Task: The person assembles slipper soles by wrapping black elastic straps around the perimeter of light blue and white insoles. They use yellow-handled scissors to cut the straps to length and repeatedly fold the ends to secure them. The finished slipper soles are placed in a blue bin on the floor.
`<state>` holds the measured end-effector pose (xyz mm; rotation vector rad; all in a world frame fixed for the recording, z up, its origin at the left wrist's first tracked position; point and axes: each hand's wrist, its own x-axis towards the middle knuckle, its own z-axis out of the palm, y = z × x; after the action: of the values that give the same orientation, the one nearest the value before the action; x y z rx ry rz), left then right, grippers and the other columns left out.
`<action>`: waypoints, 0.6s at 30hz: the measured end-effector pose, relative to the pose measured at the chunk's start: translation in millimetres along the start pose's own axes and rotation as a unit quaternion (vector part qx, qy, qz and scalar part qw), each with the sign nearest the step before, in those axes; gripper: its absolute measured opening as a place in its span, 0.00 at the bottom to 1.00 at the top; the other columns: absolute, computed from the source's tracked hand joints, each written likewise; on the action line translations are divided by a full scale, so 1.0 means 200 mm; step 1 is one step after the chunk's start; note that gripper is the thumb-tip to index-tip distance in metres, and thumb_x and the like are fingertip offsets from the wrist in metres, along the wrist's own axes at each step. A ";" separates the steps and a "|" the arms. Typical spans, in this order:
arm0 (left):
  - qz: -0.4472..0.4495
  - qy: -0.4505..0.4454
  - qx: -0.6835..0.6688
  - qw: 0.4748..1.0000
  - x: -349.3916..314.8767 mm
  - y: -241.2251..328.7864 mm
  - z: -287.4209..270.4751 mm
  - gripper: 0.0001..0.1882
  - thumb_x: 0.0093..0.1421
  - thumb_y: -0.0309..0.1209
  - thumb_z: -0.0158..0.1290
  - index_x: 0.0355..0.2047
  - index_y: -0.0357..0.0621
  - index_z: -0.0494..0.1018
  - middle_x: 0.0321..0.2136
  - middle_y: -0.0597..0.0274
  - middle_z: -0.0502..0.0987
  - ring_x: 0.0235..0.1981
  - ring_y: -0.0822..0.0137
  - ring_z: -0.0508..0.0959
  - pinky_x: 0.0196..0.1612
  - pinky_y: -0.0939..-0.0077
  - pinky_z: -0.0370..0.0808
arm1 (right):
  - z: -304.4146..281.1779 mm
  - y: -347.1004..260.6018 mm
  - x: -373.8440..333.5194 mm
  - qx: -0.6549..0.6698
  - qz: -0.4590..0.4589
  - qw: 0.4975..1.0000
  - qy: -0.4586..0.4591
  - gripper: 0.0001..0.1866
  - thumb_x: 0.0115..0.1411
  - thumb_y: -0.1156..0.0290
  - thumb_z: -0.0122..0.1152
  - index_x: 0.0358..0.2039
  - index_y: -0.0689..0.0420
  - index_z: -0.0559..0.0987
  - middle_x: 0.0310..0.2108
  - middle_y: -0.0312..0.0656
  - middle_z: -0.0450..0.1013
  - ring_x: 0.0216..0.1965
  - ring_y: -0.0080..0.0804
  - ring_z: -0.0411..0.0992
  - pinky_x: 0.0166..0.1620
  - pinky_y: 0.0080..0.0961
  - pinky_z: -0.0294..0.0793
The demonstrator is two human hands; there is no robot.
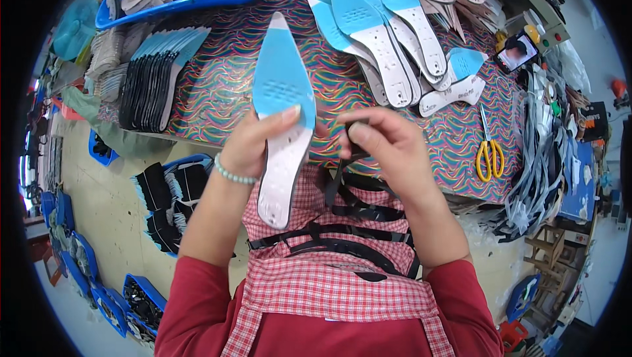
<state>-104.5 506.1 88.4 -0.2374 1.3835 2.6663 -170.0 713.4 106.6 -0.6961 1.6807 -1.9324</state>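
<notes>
Above my lap, my left hand (245, 143) grips a shoe insole (280, 87) with its thumb across the front. The insole has a blue pointed toe half and a white heel half, with a dark edge along the heel. To its right, my right hand (394, 150) pinches a narrow black strip (334, 186) between thumb and forefinger; the strip hangs down toward the apron. A small gap separates this hand from the insole. More black strips (349, 230) lie across my red checked apron (329, 284).
A patterned table (217, 84) holds fanned blue-and-white insoles (368, 21), a row of black-edged ones (148, 87), yellow-handled scissors (490, 159) and a phone (515, 51). A blue tray (125, 21) stands at the far left. Grey strips (543, 153) hang at the right edge.
</notes>
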 end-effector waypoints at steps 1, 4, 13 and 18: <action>-0.006 -0.043 -0.037 0.998 -0.03 -0.01 0.04 0.21 0.54 0.33 0.59 0.45 0.34 0.70 0.32 0.53 0.79 0.29 0.70 0.79 0.32 0.77 0.75 | 0.00 0.03 0.01 0.109 0.005 0.994 0.013 0.10 0.61 0.74 0.56 0.42 0.60 0.79 0.33 0.36 0.76 0.35 0.20 0.73 0.39 0.18 0.72; -0.052 -0.081 -0.038 0.995 -0.09 -0.11 0.14 0.21 0.56 0.32 0.57 0.48 0.35 0.69 0.33 0.53 0.79 0.26 0.67 0.80 0.31 0.77 0.76 | -0.03 -0.05 0.06 -0.018 -0.074 0.990 0.117 0.11 0.63 0.72 0.55 0.44 0.62 0.78 0.35 0.37 0.76 0.37 0.20 0.73 0.42 0.16 0.72; 0.001 0.025 -0.010 1.000 -0.03 -0.09 0.24 0.15 0.60 0.31 0.54 0.45 0.37 0.71 0.38 0.59 0.78 0.36 0.70 0.79 0.38 0.74 0.77 | -0.12 -0.05 -0.10 0.184 0.052 0.981 -0.033 0.07 0.62 0.75 0.55 0.41 0.60 0.72 0.30 0.37 0.74 0.29 0.19 0.73 0.33 0.19 0.74; 0.054 0.118 0.036 0.991 -0.06 -0.14 0.30 0.12 0.58 0.27 0.56 0.42 0.40 0.71 0.36 0.64 0.77 0.36 0.74 0.76 0.40 0.78 0.72 | -0.02 0.09 -0.12 0.197 0.057 0.975 0.084 0.07 0.58 0.78 0.61 0.37 0.60 0.74 0.34 0.32 0.73 0.35 0.15 0.71 0.40 0.13 0.71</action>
<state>-91.3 570.6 102.0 -0.4971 1.6007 2.7401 -153.3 729.7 86.9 -0.2855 1.3304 -2.2005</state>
